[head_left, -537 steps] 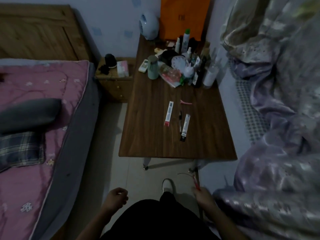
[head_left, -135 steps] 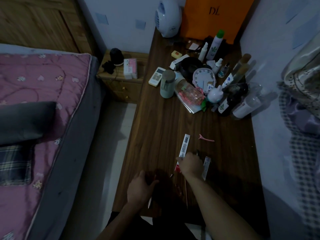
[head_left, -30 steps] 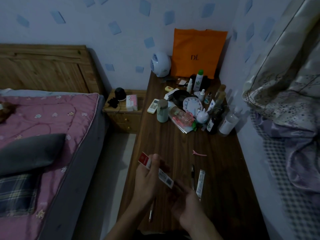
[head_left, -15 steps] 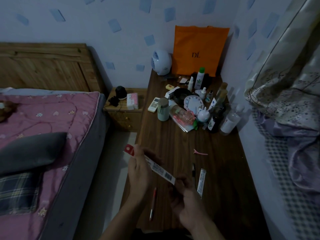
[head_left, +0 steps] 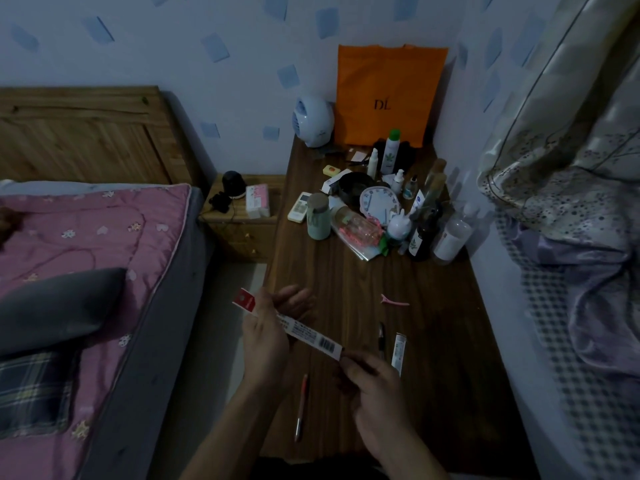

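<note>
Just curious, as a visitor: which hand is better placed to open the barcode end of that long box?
Probably the right hand: it pinches the barcode end of the long box. The left hand holds it nearer the red end, so it suits steadying.

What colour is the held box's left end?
Red; the box shows best in the head view.
</note>
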`<action>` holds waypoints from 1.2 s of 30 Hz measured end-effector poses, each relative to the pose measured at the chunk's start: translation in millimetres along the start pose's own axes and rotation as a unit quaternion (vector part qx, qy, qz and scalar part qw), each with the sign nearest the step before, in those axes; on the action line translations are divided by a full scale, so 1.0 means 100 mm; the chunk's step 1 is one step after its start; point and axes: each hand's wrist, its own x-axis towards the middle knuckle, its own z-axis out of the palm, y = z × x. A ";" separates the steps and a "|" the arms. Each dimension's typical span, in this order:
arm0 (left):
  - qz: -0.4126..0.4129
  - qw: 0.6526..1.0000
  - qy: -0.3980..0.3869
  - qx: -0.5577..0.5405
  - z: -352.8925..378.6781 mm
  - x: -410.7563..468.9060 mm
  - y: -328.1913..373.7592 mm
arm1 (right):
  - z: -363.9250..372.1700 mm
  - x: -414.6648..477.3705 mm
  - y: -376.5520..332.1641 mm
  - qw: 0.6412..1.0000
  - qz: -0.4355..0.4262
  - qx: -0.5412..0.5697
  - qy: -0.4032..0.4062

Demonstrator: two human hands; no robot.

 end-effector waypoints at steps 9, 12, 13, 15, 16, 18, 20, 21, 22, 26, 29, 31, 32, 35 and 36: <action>-0.002 0.984 0.010 0.179 -0.08 0.04 -0.13 | -0.07 0.03 -0.04 0.999 0.000 0.029 0.029; -0.006 0.979 -0.002 0.202 -0.12 0.03 -0.15 | -0.09 0.05 -0.04 0.999 -0.023 0.009 0.026; -0.002 0.979 -0.003 0.203 -0.13 0.03 -0.15 | -0.10 0.05 -0.05 0.999 -0.033 0.001 0.024; 0.007 0.980 -0.002 0.201 -0.14 0.02 -0.15 | -0.09 0.06 -0.06 0.998 -0.054 -0.020 0.017; 0.010 0.979 0.000 0.202 -0.14 0.02 -0.15 | -0.09 0.06 -0.06 0.997 -0.063 -0.036 0.014; 0.010 0.978 0.004 0.208 -0.14 0.04 -0.16 | -0.08 0.07 -0.05 0.994 -0.079 -0.073 0.016; 0.005 0.977 0.006 0.214 -0.13 0.05 -0.16 | -0.10 0.06 -0.05 0.990 -0.092 -0.109 0.020; 0.004 0.977 0.004 0.214 -0.12 0.06 -0.15 | -0.11 0.06 -0.05 0.987 -0.100 -0.127 0.020; 0.004 0.977 0.003 0.213 -0.13 0.06 -0.15 | -0.12 0.05 -0.05 0.983 -0.111 -0.148 0.021; -0.021 0.978 -0.012 0.206 -0.14 0.08 -0.21 | -0.17 0.05 -0.07 0.962 -0.161 -0.219 0.033; -0.062 0.984 -0.008 0.165 -0.16 0.10 -0.26 | -0.19 0.08 -0.10 0.960 -0.180 -0.205 0.056; -0.097 0.988 0.007 0.123 -0.19 0.14 -0.29 | -0.22 0.11 -0.14 0.967 -0.183 -0.158 0.075; -0.114 0.988 0.013 0.106 -0.20 0.15 -0.31 | -0.24 0.13 -0.16 0.971 -0.181 -0.131 0.085; -0.193 0.980 0.037 0.009 -0.25 0.20 -0.38 | -0.31 0.21 -0.23 0.985 -0.135 0.004 0.110; -0.221 0.973 0.048 -0.052 -0.25 0.21 -0.39 | -0.33 0.24 -0.26 0.986 -0.113 0.062 0.110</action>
